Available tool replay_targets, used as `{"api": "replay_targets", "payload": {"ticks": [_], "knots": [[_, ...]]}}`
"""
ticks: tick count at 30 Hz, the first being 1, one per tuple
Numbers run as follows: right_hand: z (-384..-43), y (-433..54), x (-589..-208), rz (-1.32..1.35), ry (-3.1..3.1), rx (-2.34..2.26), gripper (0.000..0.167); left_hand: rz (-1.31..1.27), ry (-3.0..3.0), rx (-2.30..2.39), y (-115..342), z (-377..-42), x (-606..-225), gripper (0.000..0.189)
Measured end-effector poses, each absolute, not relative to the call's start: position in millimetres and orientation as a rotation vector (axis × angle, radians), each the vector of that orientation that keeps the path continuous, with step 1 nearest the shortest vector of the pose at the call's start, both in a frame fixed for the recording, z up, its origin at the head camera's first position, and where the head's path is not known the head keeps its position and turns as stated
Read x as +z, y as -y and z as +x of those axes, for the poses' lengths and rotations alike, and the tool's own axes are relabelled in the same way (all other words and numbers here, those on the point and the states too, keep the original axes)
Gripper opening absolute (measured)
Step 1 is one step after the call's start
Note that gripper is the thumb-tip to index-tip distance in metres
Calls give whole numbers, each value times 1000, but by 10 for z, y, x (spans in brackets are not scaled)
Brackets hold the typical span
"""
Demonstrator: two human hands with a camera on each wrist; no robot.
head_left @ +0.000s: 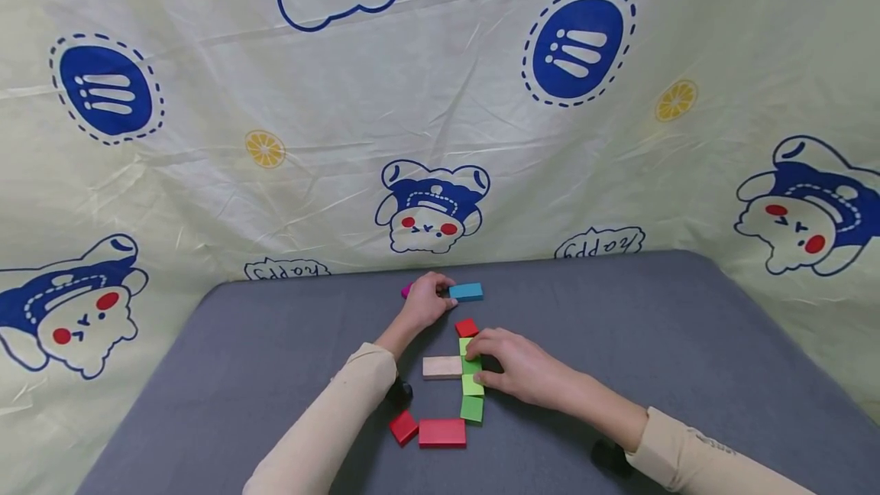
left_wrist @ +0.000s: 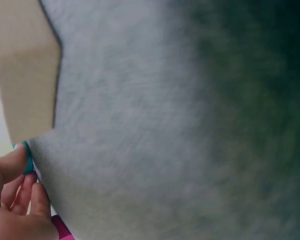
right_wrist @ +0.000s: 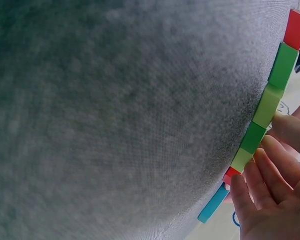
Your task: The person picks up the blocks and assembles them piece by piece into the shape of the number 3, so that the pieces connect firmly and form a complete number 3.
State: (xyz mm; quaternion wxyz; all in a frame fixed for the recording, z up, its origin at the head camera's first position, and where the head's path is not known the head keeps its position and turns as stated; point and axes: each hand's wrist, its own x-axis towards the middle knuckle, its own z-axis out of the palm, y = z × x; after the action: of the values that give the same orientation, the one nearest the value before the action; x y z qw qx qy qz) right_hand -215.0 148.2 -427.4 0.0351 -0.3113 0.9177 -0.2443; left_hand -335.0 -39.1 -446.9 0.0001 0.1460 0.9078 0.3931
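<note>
My left hand (head_left: 426, 301) is at the far part of the table, thumb and fingers pinching the left end of a blue block (head_left: 467, 292). A magenta block (head_left: 406, 291) shows partly behind that hand, and also below its fingers in the left wrist view. My right hand (head_left: 525, 369) lies against a row of alternating light and dark green blocks, its fingertips touching their right side near the dark green block (head_left: 470, 366). A light green block (right_wrist: 268, 106) is by its thumb. A small red block (head_left: 466, 327) ends the row at the far side.
A pale wooden block (head_left: 442, 367) extends left from the green row. Nearer me lie a large red block (head_left: 442, 433) and a tilted red block (head_left: 403, 428). Grey cloth (head_left: 275, 388) covers the table, and a printed curtain (head_left: 330, 98) hangs behind it.
</note>
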Motion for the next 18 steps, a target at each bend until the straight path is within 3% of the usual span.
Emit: {"api": "replay_targets", "payload": {"ticks": [18], "knots": [[-2139, -1478, -4275, -965, -2832, -749, 26, 483, -2864, 1199, 477, -3272, -4384, 24]]}}
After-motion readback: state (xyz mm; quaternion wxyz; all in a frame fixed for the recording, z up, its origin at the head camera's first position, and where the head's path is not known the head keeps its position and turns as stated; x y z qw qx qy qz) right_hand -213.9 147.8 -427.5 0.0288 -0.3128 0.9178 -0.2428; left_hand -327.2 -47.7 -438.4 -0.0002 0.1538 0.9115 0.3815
